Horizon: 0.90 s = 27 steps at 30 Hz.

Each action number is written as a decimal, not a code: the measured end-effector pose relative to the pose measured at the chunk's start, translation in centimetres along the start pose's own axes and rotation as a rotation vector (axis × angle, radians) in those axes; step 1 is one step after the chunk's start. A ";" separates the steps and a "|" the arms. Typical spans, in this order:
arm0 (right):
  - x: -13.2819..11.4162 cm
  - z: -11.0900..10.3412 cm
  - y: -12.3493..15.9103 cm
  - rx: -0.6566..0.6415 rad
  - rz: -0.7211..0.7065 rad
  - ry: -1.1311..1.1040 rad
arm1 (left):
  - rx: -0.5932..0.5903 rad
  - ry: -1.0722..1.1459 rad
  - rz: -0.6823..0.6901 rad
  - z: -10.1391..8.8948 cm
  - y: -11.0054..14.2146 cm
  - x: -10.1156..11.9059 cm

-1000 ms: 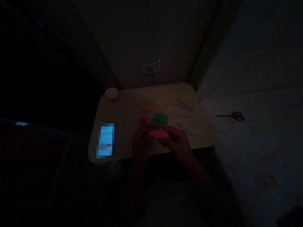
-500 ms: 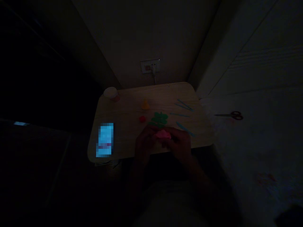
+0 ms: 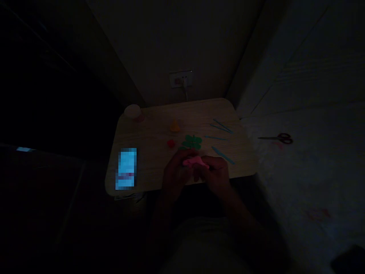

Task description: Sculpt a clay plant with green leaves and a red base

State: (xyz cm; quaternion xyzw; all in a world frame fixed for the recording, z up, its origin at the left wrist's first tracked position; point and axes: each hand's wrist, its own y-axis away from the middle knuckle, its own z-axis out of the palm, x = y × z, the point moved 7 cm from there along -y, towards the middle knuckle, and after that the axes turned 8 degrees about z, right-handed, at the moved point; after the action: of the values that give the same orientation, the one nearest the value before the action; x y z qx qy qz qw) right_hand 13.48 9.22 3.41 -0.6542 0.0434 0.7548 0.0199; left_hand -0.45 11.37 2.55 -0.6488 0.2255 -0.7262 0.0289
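Bright pink, soft-looking, irregular piece (image 3: 196, 161): just below the centre of the frame, raised between the two hands, in front of the table's near edge area.
Left hand (image 3: 175, 171): fingers curled, gripping the pink piece at its left end.
Right hand (image 3: 216, 173): pinching the piece's right end, thumb on the near side.
Flat green lobed shape (image 3: 192, 142): centre of the frame, just beyond the fingertips; a green sliver shows at its lower left, and whether it is joined cannot be told.
Small red rounded lump (image 3: 170, 143): left of the green shape, apart from it.
Yellow-orange cone-like piece (image 3: 175, 126): above the red lump in the frame, upright.
Slender blue sticks (image 3: 216, 137): right of centre; two converge at their right ends, one lies below them, and a broader one slants nearest the right hand.
Pale round cup (image 3: 133, 112): upper left corner of the light wood-grained table (image 3: 151, 140).
Lit blue rectangular screen (image 3: 126, 168): table's lower left, its display pixelated.
Dark-handled scissors (image 3: 275, 138): right of the frame, off the table, on a pale surface (image 3: 285, 182).
Light: very dim; finer finger contacts are hidden.
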 end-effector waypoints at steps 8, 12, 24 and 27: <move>1.8 1.6 -0.2 -0.320 0.204 -0.206 | 0.073 -0.023 0.036 -0.4 -0.2 0.5; 2.2 1.5 -0.1 -0.333 0.244 -0.237 | 0.109 0.060 0.029 -0.4 -0.1 0.5; 2.9 1.3 -0.2 -0.312 0.291 -0.372 | 0.419 0.016 0.042 -3.2 0.6 -0.9; 3.0 1.4 -0.3 -0.313 0.294 -0.380 | 0.368 0.056 0.082 -3.3 0.4 -0.7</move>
State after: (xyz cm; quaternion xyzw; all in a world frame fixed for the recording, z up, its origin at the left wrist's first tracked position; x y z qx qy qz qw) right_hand 11.66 9.58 0.64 -0.4830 0.0163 0.8560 -0.1834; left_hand -3.55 12.18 1.60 -0.6025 0.1158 -0.7711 0.1704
